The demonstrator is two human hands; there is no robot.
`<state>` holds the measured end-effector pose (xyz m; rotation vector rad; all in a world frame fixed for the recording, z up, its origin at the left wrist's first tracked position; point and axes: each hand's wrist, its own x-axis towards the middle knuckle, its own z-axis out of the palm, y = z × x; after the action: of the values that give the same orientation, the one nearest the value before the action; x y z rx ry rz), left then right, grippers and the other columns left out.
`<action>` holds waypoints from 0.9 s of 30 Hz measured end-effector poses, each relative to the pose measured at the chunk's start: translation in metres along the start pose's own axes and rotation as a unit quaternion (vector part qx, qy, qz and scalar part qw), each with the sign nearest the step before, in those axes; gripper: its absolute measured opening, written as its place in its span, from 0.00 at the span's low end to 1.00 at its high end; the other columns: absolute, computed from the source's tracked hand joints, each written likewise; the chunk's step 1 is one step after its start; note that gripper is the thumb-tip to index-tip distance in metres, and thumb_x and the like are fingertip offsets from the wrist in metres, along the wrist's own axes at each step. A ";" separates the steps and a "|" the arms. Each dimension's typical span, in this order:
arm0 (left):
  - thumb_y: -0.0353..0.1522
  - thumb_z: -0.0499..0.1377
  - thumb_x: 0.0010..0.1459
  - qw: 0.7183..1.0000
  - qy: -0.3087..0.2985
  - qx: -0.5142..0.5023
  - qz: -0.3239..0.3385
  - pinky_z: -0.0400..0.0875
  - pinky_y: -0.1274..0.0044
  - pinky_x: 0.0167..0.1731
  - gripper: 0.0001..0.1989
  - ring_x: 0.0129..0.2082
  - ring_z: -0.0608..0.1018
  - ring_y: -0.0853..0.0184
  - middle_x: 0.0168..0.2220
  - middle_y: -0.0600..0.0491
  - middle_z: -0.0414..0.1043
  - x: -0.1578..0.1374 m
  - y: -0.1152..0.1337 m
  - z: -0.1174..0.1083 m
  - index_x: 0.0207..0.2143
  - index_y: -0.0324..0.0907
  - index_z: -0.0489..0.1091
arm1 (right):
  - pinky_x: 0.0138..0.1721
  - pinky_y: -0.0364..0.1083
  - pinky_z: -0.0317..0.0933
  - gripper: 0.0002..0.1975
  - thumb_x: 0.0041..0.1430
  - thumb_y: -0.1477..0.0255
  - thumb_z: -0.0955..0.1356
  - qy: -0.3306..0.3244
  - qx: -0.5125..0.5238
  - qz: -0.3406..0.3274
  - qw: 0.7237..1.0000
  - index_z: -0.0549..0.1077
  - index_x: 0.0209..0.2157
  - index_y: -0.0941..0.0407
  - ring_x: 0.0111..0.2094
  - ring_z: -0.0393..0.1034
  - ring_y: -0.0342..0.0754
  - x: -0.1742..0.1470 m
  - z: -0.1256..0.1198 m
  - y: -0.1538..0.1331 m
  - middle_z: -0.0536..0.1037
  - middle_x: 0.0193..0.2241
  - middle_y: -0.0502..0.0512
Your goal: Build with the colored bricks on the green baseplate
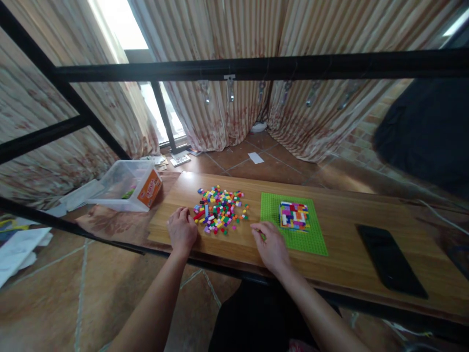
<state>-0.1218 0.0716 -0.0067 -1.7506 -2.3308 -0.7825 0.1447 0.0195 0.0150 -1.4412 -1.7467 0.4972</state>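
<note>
At the left edge of a loose pile of small coloured toy bricks (220,208), my left hand (182,231) rests on the table with its fingers curled down; anything under them is hidden. My right hand (271,246) is closed in a pinch between the pile and a green baseplate (315,239). A tiny greenish brick (263,236) appears to show between its thumb and fingers, though the detail is blurred. Near the middle of the baseplate stands a square, multicoloured brick build (294,216), just beyond my right hand and apart from it.
A black phone (391,260) lies at the right on the wooden table (344,210). To the left stands a clear plastic box (120,188) with an orange label. A black metal rail (256,68) crosses above the table, with clips hanging under it.
</note>
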 end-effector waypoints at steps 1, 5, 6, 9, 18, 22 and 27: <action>0.31 0.50 0.59 1.000 0.001 0.000 -0.001 0.62 0.64 0.53 0.16 0.52 0.70 0.55 0.51 0.43 0.71 0.000 0.000 0.000 0.46 0.39 0.73 | 0.44 0.49 0.62 0.10 0.61 0.72 0.62 -0.015 -0.008 -0.007 1.000 0.75 0.37 0.55 0.40 0.69 0.50 0.004 0.006 0.000 0.76 0.35 0.56; 0.31 0.50 0.59 1.000 0.002 -0.001 -0.002 0.62 0.65 0.54 0.16 0.52 0.70 0.56 0.51 0.44 0.71 -0.001 -0.001 0.001 0.46 0.39 0.73 | 0.45 0.49 0.61 0.10 0.61 0.75 0.62 -0.045 -0.046 -0.031 0.997 0.76 0.37 0.55 0.41 0.68 0.50 0.023 0.026 -0.003 0.76 0.36 0.56; 0.31 0.50 0.59 1.000 0.003 -0.002 -0.003 0.62 0.65 0.54 0.16 0.52 0.70 0.56 0.51 0.44 0.71 -0.002 -0.001 0.001 0.46 0.40 0.73 | 0.45 0.49 0.61 0.10 0.61 0.75 0.63 -0.050 -0.056 -0.035 0.997 0.76 0.37 0.54 0.41 0.67 0.50 0.028 0.030 -0.004 0.75 0.37 0.56; 0.31 0.50 0.59 1.000 0.003 -0.002 -0.006 0.62 0.64 0.54 0.16 0.52 0.70 0.56 0.51 0.44 0.71 -0.002 0.000 0.001 0.46 0.40 0.73 | 0.45 0.49 0.60 0.10 0.61 0.75 0.63 -0.068 -0.077 -0.052 0.993 0.77 0.38 0.53 0.41 0.66 0.50 0.038 0.040 -0.007 0.74 0.36 0.55; 0.31 0.50 0.59 1.000 -0.006 -0.002 -0.015 0.61 0.65 0.54 0.16 0.52 0.70 0.57 0.51 0.45 0.71 -0.004 0.002 -0.001 0.46 0.40 0.72 | 0.45 0.49 0.58 0.11 0.61 0.75 0.64 -0.104 -0.084 -0.108 0.985 0.78 0.39 0.53 0.41 0.63 0.51 0.046 0.054 -0.017 0.73 0.36 0.56; 0.30 0.50 0.59 1.000 -0.008 -0.005 -0.013 0.61 0.66 0.55 0.16 0.52 0.69 0.58 0.51 0.45 0.71 -0.005 0.002 0.000 0.46 0.39 0.72 | 0.43 0.50 0.58 0.11 0.61 0.74 0.64 -0.138 -0.089 -0.127 0.978 0.79 0.37 0.51 0.40 0.63 0.51 0.042 0.055 -0.013 0.73 0.35 0.56; 0.30 0.50 0.59 1.000 -0.015 -0.015 -0.020 0.60 0.65 0.55 0.16 0.53 0.69 0.58 0.52 0.45 0.71 -0.005 0.002 0.000 0.47 0.41 0.72 | 0.43 0.51 0.58 0.09 0.60 0.73 0.65 -0.136 -0.091 -0.133 0.978 0.79 0.36 0.51 0.41 0.62 0.52 0.041 0.050 -0.007 0.73 0.35 0.56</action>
<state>-0.1189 0.0678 -0.0077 -1.7462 -2.3922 -0.8077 0.0998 0.0658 0.0039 -1.2782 -2.2165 0.4138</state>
